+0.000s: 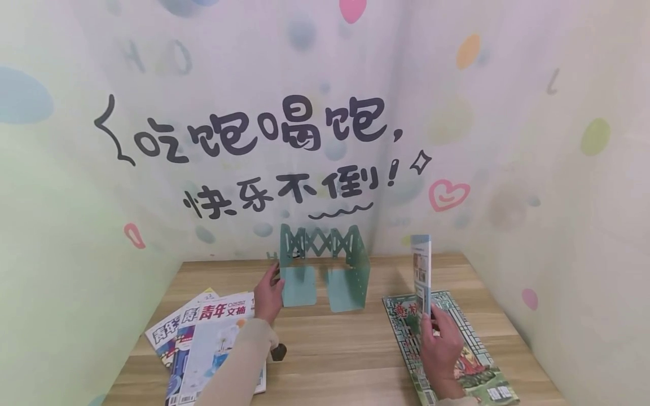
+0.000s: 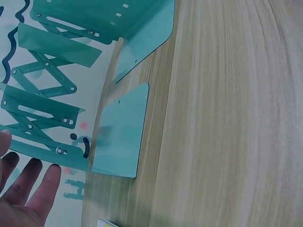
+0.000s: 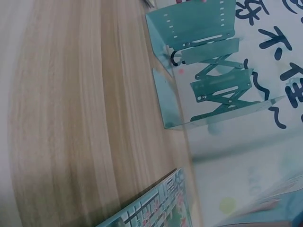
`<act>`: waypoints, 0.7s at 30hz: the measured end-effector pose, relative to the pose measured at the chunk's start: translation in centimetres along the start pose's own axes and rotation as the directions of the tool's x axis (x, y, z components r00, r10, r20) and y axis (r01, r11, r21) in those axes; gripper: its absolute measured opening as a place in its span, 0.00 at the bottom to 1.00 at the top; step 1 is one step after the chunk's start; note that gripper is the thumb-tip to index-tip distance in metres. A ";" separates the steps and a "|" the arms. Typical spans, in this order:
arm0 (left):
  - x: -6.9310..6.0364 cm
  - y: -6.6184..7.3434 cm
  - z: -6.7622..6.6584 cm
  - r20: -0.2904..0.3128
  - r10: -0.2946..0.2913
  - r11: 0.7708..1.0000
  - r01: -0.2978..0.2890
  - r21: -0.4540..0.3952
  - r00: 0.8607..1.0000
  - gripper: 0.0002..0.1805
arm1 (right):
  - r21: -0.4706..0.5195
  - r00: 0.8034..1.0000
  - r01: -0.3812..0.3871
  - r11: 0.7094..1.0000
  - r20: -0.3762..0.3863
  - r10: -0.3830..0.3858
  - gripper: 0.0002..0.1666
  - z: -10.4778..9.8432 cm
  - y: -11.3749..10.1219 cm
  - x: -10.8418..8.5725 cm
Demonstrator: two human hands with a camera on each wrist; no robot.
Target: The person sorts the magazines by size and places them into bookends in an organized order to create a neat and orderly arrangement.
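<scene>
A teal expandable book stand (image 1: 347, 290) with scissor-like links stands at the back of the table, both end panels upright. My left hand (image 1: 267, 296) is at its left end panel, fingers fairly straight; in the left wrist view the fingertips (image 2: 51, 177) lie close against that panel's edge. At the right, my right hand (image 1: 442, 344) grips a magazine (image 1: 421, 270) held upright, its narrow side towards me. Below it, a green illustrated magazine (image 1: 479, 361) lies flat. In the right wrist view the hand is out of sight; part of the held magazine (image 3: 279, 208) shows blurred.
Several magazines (image 1: 223, 338) lie fanned out at the left, partly covered by my left forearm. The wooden table (image 1: 335, 355) ends at a curtain-like printed backdrop (image 1: 304, 67), which also closes both sides.
</scene>
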State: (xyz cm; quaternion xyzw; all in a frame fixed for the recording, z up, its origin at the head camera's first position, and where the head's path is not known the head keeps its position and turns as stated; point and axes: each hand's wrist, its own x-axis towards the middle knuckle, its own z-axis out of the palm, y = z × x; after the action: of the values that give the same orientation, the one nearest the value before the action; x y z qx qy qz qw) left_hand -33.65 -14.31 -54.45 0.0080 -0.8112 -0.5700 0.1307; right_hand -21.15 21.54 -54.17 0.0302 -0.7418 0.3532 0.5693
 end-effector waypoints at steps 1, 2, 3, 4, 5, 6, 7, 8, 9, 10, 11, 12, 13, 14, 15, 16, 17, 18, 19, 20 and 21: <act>0.0 0.1 0.0 0.002 0.001 1.000 -0.001 -0.001 1.000 0.27 | 0.010 1.000 0.002 1.000 -0.002 -0.002 0.16 0.0 -0.1 0.1; 0.0 0.1 0.0 0.003 0.000 1.000 0.000 0.000 1.000 0.27 | 0.024 1.000 0.007 1.000 -0.009 -0.007 0.17 0.0 -0.3 0.1; -0.1 0.2 0.0 0.004 0.000 1.000 0.000 0.000 1.000 0.27 | 0.040 1.000 0.010 0.999 -0.016 -0.009 0.17 0.0 -0.4 0.1; -0.1 0.3 0.0 0.006 0.003 1.000 -0.003 0.000 1.000 0.27 | 0.053 1.000 0.011 0.999 -0.021 -0.010 0.17 0.1 -0.6 0.2; -0.1 0.4 -0.1 0.007 0.002 1.000 -0.002 -0.004 1.000 0.27 | 0.064 1.000 0.015 0.998 -0.028 -0.013 0.17 0.1 -0.7 0.2; -0.2 0.4 -0.1 0.007 0.002 1.000 -0.002 -0.002 1.000 0.27 | 0.072 0.999 0.019 0.997 -0.034 -0.017 0.17 0.1 -0.9 0.3; -0.2 0.4 -0.1 0.005 0.002 1.000 -0.002 0.000 1.000 0.27 | 0.082 0.999 0.021 0.996 -0.040 -0.018 0.17 0.0 -1.1 0.4; -0.2 0.5 -0.1 0.002 0.006 1.000 -0.006 0.000 1.000 0.27 | 0.094 0.999 0.021 0.995 -0.042 -0.018 0.17 0.0 -1.4 0.5; -0.2 0.4 -0.1 -0.001 0.008 1.000 -0.008 0.001 1.000 0.26 | 0.104 0.999 0.019 0.994 -0.044 -0.015 0.17 0.0 -1.8 0.6; -0.1 0.4 0.0 -0.002 0.011 1.000 -0.011 0.002 1.000 0.26 | 0.117 0.999 0.017 0.993 -0.042 -0.012 0.17 -0.1 -2.2 0.8; -0.1 0.4 0.0 -0.003 0.015 1.000 -0.015 0.000 1.000 0.26 | 0.131 0.999 0.012 0.991 -0.041 -0.006 0.16 -0.2 -2.8 1.0; -0.1 0.4 0.0 -0.004 0.021 1.000 -0.021 0.000 1.000 0.26 | 0.142 0.999 0.005 0.990 -0.039 0.001 0.16 -0.3 -3.4 1.2; -0.1 0.4 0.0 -0.005 0.024 1.000 -0.024 -0.002 1.000 0.26 | 0.156 0.999 -0.003 0.988 -0.037 0.009 0.16 -0.4 -4.0 1.4; -0.1 0.4 0.0 -0.006 0.026 1.000 -0.026 -0.005 1.000 0.26 | 0.166 0.999 -0.011 0.986 -0.034 0.017 0.16 -0.5 -4.7 1.6; -0.1 0.3 0.0 -0.006 0.024 1.000 -0.024 -0.006 1.000 0.26 | 0.174 0.999 -0.019 0.984 -0.032 0.025 0.16 -0.6 -5.3 1.8; 0.0 0.3 0.0 -0.006 0.022 1.000 -0.023 -0.008 1.000 0.26 | 0.183 0.999 -0.026 0.983 -0.032 0.033 0.16 -0.6 -5.9 2.0; 0.0 0.3 0.0 -0.007 0.021 1.000 -0.021 -0.008 1.000 0.26 | 0.184 0.999 -0.031 0.982 -0.032 0.038 0.16 -0.7 -6.4 2.2; 0.0 0.3 0.1 -0.008 0.017 1.000 -0.017 -0.007 1.000 0.26 | 0.187 0.999 -0.032 0.982 -0.036 0.040 0.16 -0.7 -6.8 2.3; 0.0 0.2 0.1 -0.008 0.013 1.000 -0.013 -0.005 1.000 0.26 | 0.186 0.998 -0.036 0.982 -0.038 0.043 0.16 -0.7 -7.1 2.4; 0.0 0.2 0.1 -0.007 0.013 1.000 -0.013 -0.002 1.000 0.26 | 0.178 0.998 -0.039 0.983 -0.039 0.046 0.16 -0.7 -7.4 2.4; 0.0 0.1 0.1 -0.006 0.011 1.000 -0.011 0.002 1.000 0.25 | 0.175 0.998 -0.041 0.984 -0.041 0.049 0.16 -0.7 -7.6 2.5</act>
State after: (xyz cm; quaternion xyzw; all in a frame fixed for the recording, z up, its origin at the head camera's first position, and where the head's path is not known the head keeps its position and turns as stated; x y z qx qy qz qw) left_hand -33.68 -14.17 -54.34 0.0052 -0.8113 -0.5686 0.1362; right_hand -18.05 17.14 -48.21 0.0551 -0.6956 0.4301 0.5728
